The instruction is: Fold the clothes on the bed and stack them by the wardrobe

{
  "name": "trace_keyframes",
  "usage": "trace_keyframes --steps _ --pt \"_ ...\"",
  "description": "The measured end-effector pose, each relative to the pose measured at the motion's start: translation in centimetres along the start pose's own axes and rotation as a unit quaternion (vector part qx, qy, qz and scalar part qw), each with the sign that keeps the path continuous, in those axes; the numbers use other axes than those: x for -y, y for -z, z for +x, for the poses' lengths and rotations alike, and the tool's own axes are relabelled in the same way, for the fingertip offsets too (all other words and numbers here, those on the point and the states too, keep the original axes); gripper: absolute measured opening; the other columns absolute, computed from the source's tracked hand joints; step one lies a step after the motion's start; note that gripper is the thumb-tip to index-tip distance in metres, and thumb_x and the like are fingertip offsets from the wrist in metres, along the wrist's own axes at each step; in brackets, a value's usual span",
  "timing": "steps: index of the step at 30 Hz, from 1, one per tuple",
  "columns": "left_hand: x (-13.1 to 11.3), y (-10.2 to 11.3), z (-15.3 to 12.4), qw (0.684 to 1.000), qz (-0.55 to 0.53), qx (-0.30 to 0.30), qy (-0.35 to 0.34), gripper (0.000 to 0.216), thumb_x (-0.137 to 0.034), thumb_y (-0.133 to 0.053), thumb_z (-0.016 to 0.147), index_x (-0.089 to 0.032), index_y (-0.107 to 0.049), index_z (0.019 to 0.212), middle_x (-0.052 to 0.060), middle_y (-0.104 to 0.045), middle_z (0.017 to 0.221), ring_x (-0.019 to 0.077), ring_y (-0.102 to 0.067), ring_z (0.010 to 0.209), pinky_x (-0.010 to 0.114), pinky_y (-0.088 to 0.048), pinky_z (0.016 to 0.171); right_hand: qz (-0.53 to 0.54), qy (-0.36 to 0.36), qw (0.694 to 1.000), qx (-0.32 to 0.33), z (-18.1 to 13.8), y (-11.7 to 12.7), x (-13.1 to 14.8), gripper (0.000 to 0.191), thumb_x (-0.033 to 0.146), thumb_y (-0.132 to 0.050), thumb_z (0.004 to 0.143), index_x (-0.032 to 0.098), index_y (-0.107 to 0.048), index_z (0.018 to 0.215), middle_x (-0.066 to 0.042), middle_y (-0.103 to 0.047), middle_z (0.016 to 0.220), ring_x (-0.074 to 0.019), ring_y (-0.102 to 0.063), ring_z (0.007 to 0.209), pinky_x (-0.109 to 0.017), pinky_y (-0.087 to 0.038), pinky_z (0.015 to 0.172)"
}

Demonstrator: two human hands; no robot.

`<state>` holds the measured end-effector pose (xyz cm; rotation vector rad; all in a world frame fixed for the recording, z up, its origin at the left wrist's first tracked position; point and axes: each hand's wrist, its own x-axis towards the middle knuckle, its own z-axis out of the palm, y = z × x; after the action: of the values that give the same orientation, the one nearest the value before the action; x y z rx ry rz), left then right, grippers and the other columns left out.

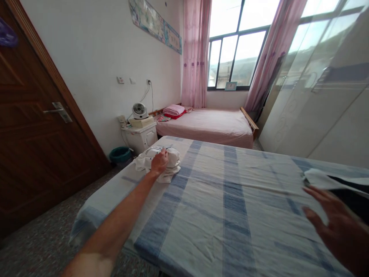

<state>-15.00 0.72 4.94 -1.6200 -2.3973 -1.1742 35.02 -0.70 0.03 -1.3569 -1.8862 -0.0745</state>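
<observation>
2 beds: 1 blue-and-white checked bed (230, 215) across the frame's lower half, 1 pink-sheeted bed (210, 125) at centre. 2 hands: left hand (159, 161), right hand (340, 227). 1 pile of folded white cloth (170, 163), 1 small white fan (140, 110), 1 white bedside cabinet (141, 136), 1 teal round bin (120, 154), 1 brown wooden door (34, 146), 2 pink curtains (196, 54).

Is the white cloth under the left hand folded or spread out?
Folded. The white cloth sits as a compact layered stack on the bed, with the left hand resting on top.
</observation>
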Motion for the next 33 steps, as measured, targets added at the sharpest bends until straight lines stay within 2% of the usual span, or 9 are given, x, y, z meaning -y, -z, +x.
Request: trace_keyframes --steps 6,9,12,16,21,24,28,31,33 --pt "-9.9 6.4 1.1 0.959 -0.263 -0.077 -0.075 0.012 -0.021 -0.044 0.086 -0.015 -0.054 0.086 -0.004 -0.048 0.065 0.009 -0.044 0.057 0.019 -0.038 0.054 0.098 0.035 0.982 0.16 -1.6 -1.6 7.9 0.041 0.032 -0.041 0.089 0.025 -0.041 0.13 -0.009 -0.045 0.135 -0.0239 -0.044 0.124 -0.048 -0.035 0.105" --pt "-14.8 8.3 -0.1 0.892 -0.441 -0.045 -0.093 0.006 -0.02 -0.047 0.083 -0.016 -0.051 0.081 -0.005 -0.047 0.063 0.0074 -0.043 0.053 0.017 -0.037 0.048 0.162 0.015 0.967 0.197 -1.9 -1.0 11.0 0.046 0.031 -0.046 0.089 0.024 -0.038 0.134 -0.008 -0.043 0.137 -0.0223 -0.04 0.127 -0.045 -0.034 0.105" --pt "-18.3 8.1 -2.3 0.81 -0.578 0.012 -0.1 0.005 -0.015 -0.052 0.079 -0.015 -0.051 0.075 -0.004 -0.05 0.062 0.0073 -0.045 0.053 0.016 -0.038 0.048 0.251 -0.006 0.943 0.217 -2.1 0.1 13.7 0.064 0.038 -0.059 0.083 0.026 -0.032 0.139 -0.008 -0.038 0.141 -0.0238 -0.037 0.129 -0.045 -0.035 0.105" --pt "-20.7 6.2 -5.0 0.777 -0.613 0.091 -0.114 0.007 -0.021 -0.055 0.081 -0.017 -0.052 0.077 -0.004 -0.05 0.062 0.0073 -0.046 0.053 0.017 -0.042 0.053 0.362 -0.022 0.913 0.187 -1.7 0.8 15.9 0.057 0.037 -0.059 0.084 0.027 -0.038 0.136 -0.006 -0.046 0.134 -0.0222 -0.044 0.121 -0.04 -0.037 0.102" --pt "-20.7 4.9 -5.8 0.801 -0.569 0.132 -0.127 0.013 -0.032 -0.056 0.079 -0.02 -0.05 0.078 -0.005 -0.047 0.061 0.0079 -0.044 0.05 0.016 -0.037 0.045 0.392 -0.081 0.909 0.121 -0.1 1.6 15.4 0.022 0.037 -0.048 0.09 0.019 -0.06 0.089 0.0 -0.057 0.08 -0.0144 -0.053 0.079 -0.027 -0.046 0.075" --pt "-19.5 4.4 -4.8 0.854 -0.489 0.126 -0.129 0.015 -0.034 -0.051 0.081 -0.02 -0.049 0.078 -0.005 -0.047 0.061 0.009 -0.045 0.05 0.018 -0.036 0.045 0.42 -0.101 0.902 0.011 1.5 3.6 14.6 0.018 0.037 -0.051 0.087 0.02 -0.055 0.083 0.003 -0.051 0.074 -0.0115 -0.048 0.07 -0.024 -0.044 0.067" --pt "-17.8 3.7 -5.3 0.937 -0.284 0.017 -0.205 0.02 -0.022 -0.051 0.079 -0.018 -0.05 0.098 0.002 -0.058 0.087 0.0131 -0.055 0.071 0.023 -0.042 0.058 0.403 -0.107 0.907 -0.064 3.7 5.9 14.7 0.018 0.039 -0.055 0.085 0.021 -0.054 0.085 0.003 -0.05 0.075 -0.0108 -0.046 0.066 -0.022 -0.042 0.059" --pt "-17.5 3.0 -9.4 0.922 -0.195 -0.023 -0.334 0.024 -0.028 -0.049 0.083 -0.019 -0.048 0.106 0.005 -0.055 0.104 0.016 -0.056 0.087 0.026 -0.045 0.068 0.415 -0.139 0.899 -0.026 4.8 5.6 15.8 0.022 0.041 -0.057 0.082 0.02 -0.055 0.082 0.004 -0.047 0.068 -0.0087 -0.042 0.058 -0.019 -0.036 0.049" --pt "-17.7 2.3 -12.9 0.91 -0.145 0.02 -0.389 0.028 -0.039 -0.054 0.081 -0.021 -0.048 0.102 0.005 -0.056 0.1 0.0183 -0.057 0.089 0.028 -0.045 0.071 0.479 -0.17 0.861 -0.005 5.0 4.6 16.9 0.024 0.042 -0.059 0.078 0.019 -0.053 0.08 0.005 -0.047 0.066 -0.0075 -0.042 0.055 -0.018 -0.036 0.047"
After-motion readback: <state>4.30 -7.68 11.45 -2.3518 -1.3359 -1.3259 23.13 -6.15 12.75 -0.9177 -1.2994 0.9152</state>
